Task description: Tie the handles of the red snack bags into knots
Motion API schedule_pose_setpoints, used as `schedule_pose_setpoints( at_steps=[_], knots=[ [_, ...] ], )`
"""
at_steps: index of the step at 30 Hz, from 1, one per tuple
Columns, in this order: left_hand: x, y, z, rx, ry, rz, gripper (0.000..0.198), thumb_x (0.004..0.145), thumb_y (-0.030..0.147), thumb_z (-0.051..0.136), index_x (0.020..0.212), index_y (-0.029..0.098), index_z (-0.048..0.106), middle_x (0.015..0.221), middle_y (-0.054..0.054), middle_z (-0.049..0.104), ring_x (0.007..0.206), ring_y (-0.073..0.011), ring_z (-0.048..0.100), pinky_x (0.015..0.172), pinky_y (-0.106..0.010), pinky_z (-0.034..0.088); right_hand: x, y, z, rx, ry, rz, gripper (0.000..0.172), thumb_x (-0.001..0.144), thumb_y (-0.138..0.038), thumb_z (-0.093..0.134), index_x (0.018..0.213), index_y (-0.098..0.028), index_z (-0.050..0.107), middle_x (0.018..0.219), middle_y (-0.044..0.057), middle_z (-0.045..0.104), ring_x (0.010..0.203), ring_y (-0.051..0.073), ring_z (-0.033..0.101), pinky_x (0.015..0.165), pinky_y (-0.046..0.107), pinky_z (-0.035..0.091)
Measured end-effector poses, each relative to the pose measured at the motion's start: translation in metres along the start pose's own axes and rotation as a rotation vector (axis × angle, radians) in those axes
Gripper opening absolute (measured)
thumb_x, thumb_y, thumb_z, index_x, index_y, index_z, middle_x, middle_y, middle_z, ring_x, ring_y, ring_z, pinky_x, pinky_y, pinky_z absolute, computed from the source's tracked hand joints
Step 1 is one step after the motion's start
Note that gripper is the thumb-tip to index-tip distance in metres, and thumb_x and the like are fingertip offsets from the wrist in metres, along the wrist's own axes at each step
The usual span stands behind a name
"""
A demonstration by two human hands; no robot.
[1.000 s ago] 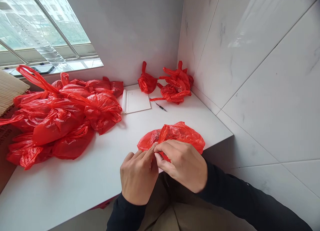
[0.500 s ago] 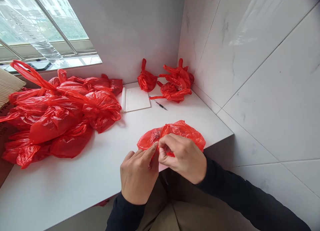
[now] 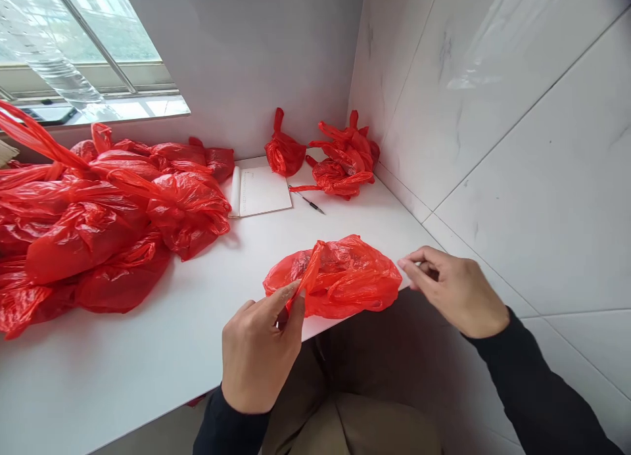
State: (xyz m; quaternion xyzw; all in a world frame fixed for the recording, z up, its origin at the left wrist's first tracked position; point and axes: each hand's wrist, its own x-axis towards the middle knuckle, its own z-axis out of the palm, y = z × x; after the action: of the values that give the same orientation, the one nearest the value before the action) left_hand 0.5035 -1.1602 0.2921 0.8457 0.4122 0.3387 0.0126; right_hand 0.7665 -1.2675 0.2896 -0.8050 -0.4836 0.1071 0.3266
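A red plastic bag with dark contents showing faintly through it lies at the table's front edge. My left hand pinches a twisted strip of this bag, probably a handle, between thumb and forefinger at its left side. Just past the bag's right end is my right hand, its thumb and fingertips pressed together. Whether a bit of film is caught in that pinch cannot be made out.
Many knotted red bags are heaped on the left of the white table. An open notepad and a pen lie farther back. More red bags stand by the tiled wall. A clear bottle is on the windowsill.
My right hand has moved away from the left hand, rightward to the bag's far right end. My left hand still holds the strip, which now shows stretched upright. The view has shifted slightly right.
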Motion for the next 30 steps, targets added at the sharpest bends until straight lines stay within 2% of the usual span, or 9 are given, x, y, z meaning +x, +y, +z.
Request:
schedule_pose_setpoints(
  at_steps=[2,5,8,13,18,24,30],
  knots=[
    [0.001,0.003,0.000,0.059,0.038,0.056,0.013,0.087,0.023,0.065,0.093,0.023,0.077,0.049,0.008,0.055,0.045,-0.0112,0.042,0.053,-0.024,0.037,-0.008,-0.034,0.009,0.156,0.013,-0.202,0.012,0.095,-0.030,0.058,0.100,-0.025,0.068,0.086,-0.004,0.075,0.076,0.014,0.071,0.071,0.025,0.052],
    [0.003,0.009,-0.002,0.130,0.071,0.161,0.015,0.087,0.020,0.063,0.096,0.020,0.076,0.052,0.006,0.058,0.046,-0.0119,0.042,0.057,-0.026,0.037,-0.017,-0.079,0.025,0.293,-0.032,-0.459,0.012,0.096,-0.022,0.058,0.104,-0.023,0.067,0.095,-0.002,0.075,0.084,0.012,0.070,0.076,0.023,0.053],
    [0.005,0.015,-0.007,0.172,0.054,0.218,0.020,0.087,0.012,0.057,0.094,0.018,0.075,0.053,0.004,0.059,0.045,-0.0128,0.041,0.057,-0.028,0.035,-0.018,-0.101,0.039,0.325,-0.047,-0.555,0.011,0.096,-0.020,0.058,0.104,-0.019,0.066,0.096,0.000,0.075,0.086,0.014,0.070,0.080,0.025,0.054],
    [0.006,0.017,-0.010,0.178,0.046,0.239,0.025,0.082,0.005,0.051,0.079,0.018,0.072,0.050,0.004,0.056,0.044,-0.0129,0.040,0.056,-0.029,0.032,-0.015,-0.106,0.048,0.290,-0.055,-0.596,0.010,0.095,-0.016,0.058,0.100,-0.017,0.066,0.090,0.002,0.074,0.082,0.015,0.069,0.078,0.027,0.054],
    [0.005,0.016,-0.008,0.198,0.008,0.255,0.026,0.079,0.003,0.052,0.059,0.019,0.057,0.050,0.004,0.056,0.044,-0.0114,0.042,0.055,-0.029,0.031,-0.015,-0.107,0.050,0.155,-0.004,-0.656,0.011,0.094,-0.014,0.054,0.093,-0.016,0.065,0.080,0.002,0.070,0.073,0.015,0.065,0.069,0.028,0.050],
    [0.004,0.016,-0.005,0.225,-0.016,0.275,0.031,0.077,0.003,0.052,0.052,0.020,0.045,0.048,0.004,0.055,0.044,-0.0115,0.044,0.055,-0.030,0.030,-0.020,-0.107,0.052,-0.015,0.044,-0.692,0.016,0.092,-0.011,0.052,0.080,-0.018,0.060,0.068,-0.001,0.061,0.063,0.015,0.055,0.057,0.030,0.042],
    [0.005,0.017,-0.004,0.231,-0.032,0.268,0.030,0.077,0.005,0.053,0.052,0.020,0.048,0.048,0.004,0.057,0.044,-0.0120,0.045,0.054,-0.030,0.031,-0.021,-0.110,0.053,-0.022,0.031,-0.666,0.016,0.090,-0.009,0.052,0.081,-0.018,0.060,0.070,0.000,0.062,0.064,0.015,0.057,0.058,0.030,0.042]
  ],
)
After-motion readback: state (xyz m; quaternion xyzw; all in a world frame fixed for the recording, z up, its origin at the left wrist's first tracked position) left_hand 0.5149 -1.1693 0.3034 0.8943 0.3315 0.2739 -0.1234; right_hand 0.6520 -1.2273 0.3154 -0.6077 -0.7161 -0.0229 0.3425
